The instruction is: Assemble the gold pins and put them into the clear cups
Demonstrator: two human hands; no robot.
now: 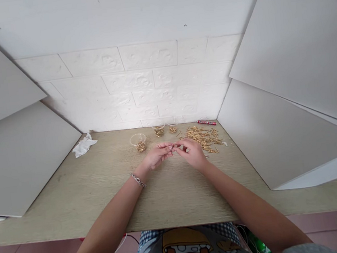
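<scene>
My left hand (159, 156), with a chain bracelet on its wrist, meets my right hand (192, 153) above the middle of the table. Both are closed in a pinch, fingertips almost touching. Something small sits between them, too tiny and covered to name. Just right of my right hand lies a loose heap of thin gold-coloured rods (201, 137). Behind my left hand stands a clear plastic cup (137, 139) with small gold-coloured parts in it. Farther back are two more clear cups, one (158, 129) darker with gold parts and one (172, 127) holding fewer.
A red printed tube or stick (206, 122) lies by the back wall. Crumpled white tissue (84, 144) is at the back left. White panels (23, 159) (290, 129) close in the wooden table (97, 191) on both sides. A white brick-patterned wall (139, 81) stands behind.
</scene>
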